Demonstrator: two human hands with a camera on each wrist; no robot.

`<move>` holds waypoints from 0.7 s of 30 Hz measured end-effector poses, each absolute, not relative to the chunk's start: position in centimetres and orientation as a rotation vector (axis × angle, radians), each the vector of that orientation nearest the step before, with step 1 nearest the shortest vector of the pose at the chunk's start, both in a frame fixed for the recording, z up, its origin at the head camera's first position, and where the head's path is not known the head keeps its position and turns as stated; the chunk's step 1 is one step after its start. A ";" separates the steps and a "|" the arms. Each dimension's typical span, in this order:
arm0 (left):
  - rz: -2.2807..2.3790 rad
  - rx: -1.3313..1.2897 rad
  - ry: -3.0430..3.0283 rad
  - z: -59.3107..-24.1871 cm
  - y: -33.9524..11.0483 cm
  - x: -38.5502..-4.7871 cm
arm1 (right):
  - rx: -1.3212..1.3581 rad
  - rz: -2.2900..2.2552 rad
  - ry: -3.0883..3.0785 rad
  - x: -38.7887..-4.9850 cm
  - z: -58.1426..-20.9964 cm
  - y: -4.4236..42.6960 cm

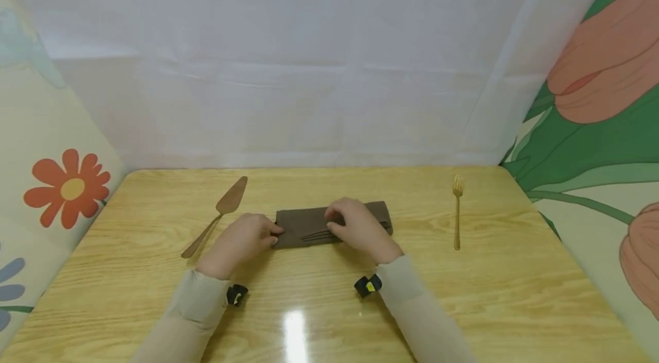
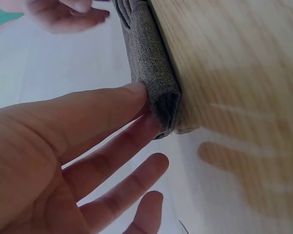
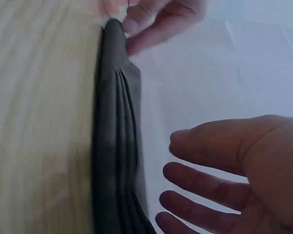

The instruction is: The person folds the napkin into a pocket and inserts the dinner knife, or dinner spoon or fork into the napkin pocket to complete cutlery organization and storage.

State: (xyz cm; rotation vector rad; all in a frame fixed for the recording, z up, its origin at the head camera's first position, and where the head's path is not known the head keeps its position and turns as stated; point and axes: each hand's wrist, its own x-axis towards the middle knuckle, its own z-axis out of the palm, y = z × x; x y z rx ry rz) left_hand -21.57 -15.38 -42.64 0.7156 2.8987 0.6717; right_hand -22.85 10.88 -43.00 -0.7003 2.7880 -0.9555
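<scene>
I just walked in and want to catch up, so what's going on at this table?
A person is handling a folded dark cloth on a wooden table. Their left hand pinches its left end between thumb and finger, while the right hand hovers just over the cloth, holding nothing. The cloth lies in a narrow strip, with several layered folds showing. A cake server lies to the left and a gold-coloured fork to the right, neither being touched.

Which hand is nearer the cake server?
Left. The left hand is just right of the cake server, at the left end of the folded cloth; the right hand is farther right, over the cloth.
</scene>
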 end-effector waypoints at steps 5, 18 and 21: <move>0.643 0.748 2.890 -42.8 -15.5 -21.7 | -0.653 -0.738 2.927 -22.2 -42.1 13.8; 0.445 1.201 2.993 -42.8 -14.9 -21.1 | -0.701 -0.584 2.975 -21.3 -43.3 17.9; 0.433 1.118 2.994 -42.9 -14.7 -21.0 | -0.705 -0.579 2.967 -21.4 -43.6 18.1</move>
